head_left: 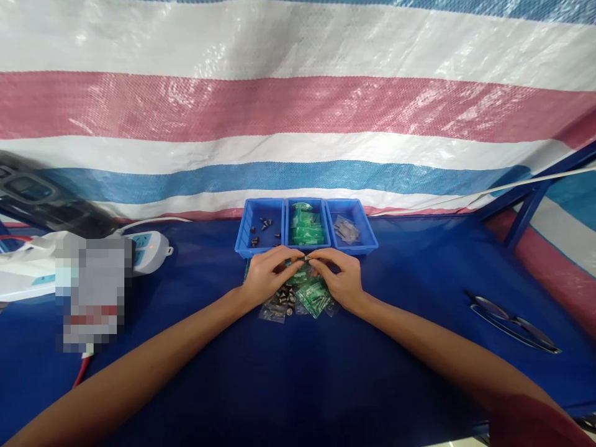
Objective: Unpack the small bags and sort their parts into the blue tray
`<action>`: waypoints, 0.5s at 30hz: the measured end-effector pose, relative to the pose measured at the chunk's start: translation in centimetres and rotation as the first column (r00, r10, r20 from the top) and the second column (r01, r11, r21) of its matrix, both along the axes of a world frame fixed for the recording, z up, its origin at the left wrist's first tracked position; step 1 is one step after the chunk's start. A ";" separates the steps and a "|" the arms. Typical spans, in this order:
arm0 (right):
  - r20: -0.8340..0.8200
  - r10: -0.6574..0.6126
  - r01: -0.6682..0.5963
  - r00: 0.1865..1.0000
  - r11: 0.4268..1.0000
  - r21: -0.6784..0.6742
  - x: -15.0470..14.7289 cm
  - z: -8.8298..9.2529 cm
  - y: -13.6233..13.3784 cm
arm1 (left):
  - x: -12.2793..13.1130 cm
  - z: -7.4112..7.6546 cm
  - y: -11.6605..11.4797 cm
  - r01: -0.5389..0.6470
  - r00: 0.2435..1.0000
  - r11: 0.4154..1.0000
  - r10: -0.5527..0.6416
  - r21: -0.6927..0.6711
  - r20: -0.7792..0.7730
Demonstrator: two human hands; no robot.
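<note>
My left hand [267, 273] and my right hand [343, 276] meet fingertip to fingertip just in front of three blue bins. Both are closed in a pinch over something tiny between them, too small to name. Under them lies a mixed pile: green plastic packets [315, 296], dark screw-like pieces [287, 297] and clear packets [272, 312]. The left bin [243, 239] contains several dark screw-like pieces [265, 223]. Green packets [307, 231] fill much of the middle bin [288, 205]. A few clear packets [347, 229] lie in the right bin [370, 239].
To the left are a white power strip [151, 251], a blurred-out device [95, 292] with a red cable, and a dark object in clear wrap [41, 192]. Eyeglasses [514, 323] rest on the blue table [298, 379] at right. A striped sheet [298, 105] hangs behind.
</note>
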State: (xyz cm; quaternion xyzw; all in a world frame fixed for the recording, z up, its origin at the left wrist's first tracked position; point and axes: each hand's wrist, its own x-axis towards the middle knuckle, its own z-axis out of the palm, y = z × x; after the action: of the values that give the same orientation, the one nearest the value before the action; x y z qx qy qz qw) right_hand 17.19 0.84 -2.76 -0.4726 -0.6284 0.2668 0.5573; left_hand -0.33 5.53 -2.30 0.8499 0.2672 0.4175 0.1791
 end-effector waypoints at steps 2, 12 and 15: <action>0.008 -0.001 0.001 1.000 1.000 0.002 0.0 0.0 0.0 | 0.0 0.0 0.0 0.001 1.000 1.000 -0.001 -0.006 -0.003; -0.005 0.006 -0.006 1.000 1.000 0.018 0.0 -0.1 0.1 | -0.1 0.0 0.0 0.006 1.000 1.000 -0.006 -0.004 0.008; -0.007 0.005 -0.005 1.000 1.000 0.024 -0.1 -0.2 0.1 | -0.1 0.0 0.0 0.006 1.000 1.000 -0.006 0.005 0.006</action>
State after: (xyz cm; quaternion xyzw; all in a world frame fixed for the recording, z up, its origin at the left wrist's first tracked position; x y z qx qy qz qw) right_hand 17.14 0.95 -2.93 -0.4635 -0.6307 0.2623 0.5644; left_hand -0.44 5.54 -2.31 0.8500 0.2629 0.4199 0.1791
